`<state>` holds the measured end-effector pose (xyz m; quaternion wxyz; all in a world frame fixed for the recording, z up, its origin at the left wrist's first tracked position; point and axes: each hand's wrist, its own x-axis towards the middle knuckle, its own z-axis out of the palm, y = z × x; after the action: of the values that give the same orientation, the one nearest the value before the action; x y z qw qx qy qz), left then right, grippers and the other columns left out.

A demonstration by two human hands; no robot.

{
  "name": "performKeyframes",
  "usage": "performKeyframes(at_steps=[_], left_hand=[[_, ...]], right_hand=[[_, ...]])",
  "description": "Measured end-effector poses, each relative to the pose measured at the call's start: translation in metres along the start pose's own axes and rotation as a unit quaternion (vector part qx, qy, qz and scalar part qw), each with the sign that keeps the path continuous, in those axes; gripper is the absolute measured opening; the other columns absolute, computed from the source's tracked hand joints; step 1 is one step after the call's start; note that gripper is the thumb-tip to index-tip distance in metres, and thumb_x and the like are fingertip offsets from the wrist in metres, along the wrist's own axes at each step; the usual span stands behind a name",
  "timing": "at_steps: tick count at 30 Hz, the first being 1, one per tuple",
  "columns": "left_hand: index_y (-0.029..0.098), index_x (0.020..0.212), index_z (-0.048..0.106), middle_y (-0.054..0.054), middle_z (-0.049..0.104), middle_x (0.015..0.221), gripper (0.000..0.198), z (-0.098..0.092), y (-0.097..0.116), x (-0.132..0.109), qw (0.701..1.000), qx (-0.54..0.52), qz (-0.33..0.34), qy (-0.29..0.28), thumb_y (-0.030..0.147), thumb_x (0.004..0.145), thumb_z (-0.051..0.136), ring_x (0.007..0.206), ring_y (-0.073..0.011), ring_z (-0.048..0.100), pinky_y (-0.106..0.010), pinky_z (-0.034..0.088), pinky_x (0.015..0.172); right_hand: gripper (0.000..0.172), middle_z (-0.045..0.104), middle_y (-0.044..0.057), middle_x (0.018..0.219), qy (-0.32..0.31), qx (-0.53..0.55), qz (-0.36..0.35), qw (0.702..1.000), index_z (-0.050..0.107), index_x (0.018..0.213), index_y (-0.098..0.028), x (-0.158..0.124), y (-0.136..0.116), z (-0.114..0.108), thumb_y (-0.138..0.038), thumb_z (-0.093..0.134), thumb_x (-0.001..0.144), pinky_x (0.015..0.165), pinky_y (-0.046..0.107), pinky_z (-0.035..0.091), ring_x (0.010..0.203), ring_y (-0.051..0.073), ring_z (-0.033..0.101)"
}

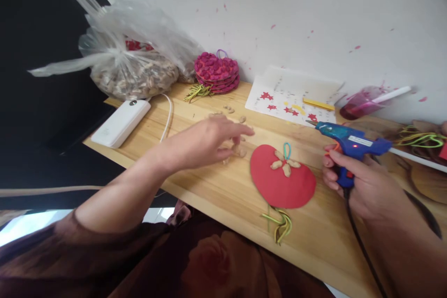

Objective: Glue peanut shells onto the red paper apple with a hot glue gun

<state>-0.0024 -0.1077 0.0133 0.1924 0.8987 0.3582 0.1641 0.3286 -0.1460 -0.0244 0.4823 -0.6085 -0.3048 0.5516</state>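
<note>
My right hand [363,181] is wrapped round a blue glue gun [352,142], a finger at its orange trigger. A small red light glows on the gun, and its nozzle points left. My left hand [216,137] hovers over several loose tan nut shells [240,150], its index finger stretched out and the thumb apart. Between my hands lies a red apple-shaped cutout [282,186]. Several tan shells [287,169] sit fanned out near its top, below a teal loop [287,150]. A yellow-green tassel [281,226] hangs from its lower edge.
Clear plastic bags of shells [136,74] stand at the back left, near a white power bank [120,123] with a cable. Beside them is a stack of magenta decorated pieces [216,72]. Paper with red stars [279,86] and a cup of magenta paint [359,102] are along the wall.
</note>
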Motion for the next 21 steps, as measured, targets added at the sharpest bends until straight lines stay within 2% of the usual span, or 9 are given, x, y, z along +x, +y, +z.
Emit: performKeyframes(at_steps=[5, 8, 12, 15, 21], left_hand=[[0.024, 0.144, 0.056, -0.007, 0.07, 0.11, 0.048, 0.025, 0.021, -0.032, 0.999, -0.001, 0.014, -0.03, 0.014, 0.097, 0.057, 0.104, -0.0202, 0.064, -0.034, 0.052, 0.096], [0.023, 0.145, 0.055, -0.008, 0.07, 0.11, 0.048, 0.034, 0.026, -0.034, 0.999, 0.02, 0.014, -0.04, 0.015, 0.098, 0.056, 0.105, -0.0216, 0.064, -0.036, 0.052, 0.097], [0.021, 0.137, 0.062, -0.008, 0.072, 0.11, 0.039, 0.032, 0.025, -0.034, 0.999, 0.013, 0.024, -0.038, 0.016, 0.098, 0.057, 0.103, -0.0217, 0.065, -0.038, 0.053, 0.099], [0.023, 0.135, 0.063, -0.008, 0.072, 0.117, 0.036, 0.027, 0.019, -0.041, 1.0, -0.008, 0.017, -0.003, 0.019, 0.1, 0.057, 0.109, -0.0207, 0.065, -0.037, 0.054, 0.099], [0.019, 0.137, 0.06, -0.01, 0.071, 0.127, 0.041, 0.027, -0.001, -0.057, 0.993, 0.028, -0.069, 0.097, 0.015, 0.096, 0.058, 0.118, -0.0215, 0.065, -0.039, 0.055, 0.102]], right_hand=[[0.032, 0.061, -0.003, 0.065, -0.017, 0.004, -0.003, 1.0, 0.066, 0.084, -0.019, -0.001, 0.001, -0.001, -0.03, 0.089, 0.064, 0.034, 0.018, 0.036, 0.046, 0.009, 0.051], [0.031, 0.06, -0.003, 0.065, -0.017, 0.004, -0.012, 1.0, 0.067, 0.085, -0.019, -0.001, 0.002, -0.001, -0.029, 0.088, 0.065, 0.034, 0.018, 0.036, 0.047, 0.01, 0.052], [0.033, 0.06, -0.003, 0.064, -0.008, 0.005, -0.014, 1.0, 0.068, 0.085, -0.018, -0.002, 0.001, 0.001, -0.029, 0.089, 0.062, 0.034, 0.019, 0.036, 0.046, 0.01, 0.052], [0.036, 0.06, -0.003, 0.063, -0.004, 0.004, -0.013, 1.0, 0.067, 0.084, -0.018, -0.003, -0.001, 0.003, -0.029, 0.091, 0.058, 0.034, 0.019, 0.036, 0.045, 0.01, 0.051], [0.038, 0.06, -0.003, 0.063, -0.001, 0.003, -0.015, 1.0, 0.067, 0.084, -0.019, -0.003, -0.002, 0.006, -0.031, 0.091, 0.057, 0.033, 0.019, 0.035, 0.045, 0.01, 0.051]])
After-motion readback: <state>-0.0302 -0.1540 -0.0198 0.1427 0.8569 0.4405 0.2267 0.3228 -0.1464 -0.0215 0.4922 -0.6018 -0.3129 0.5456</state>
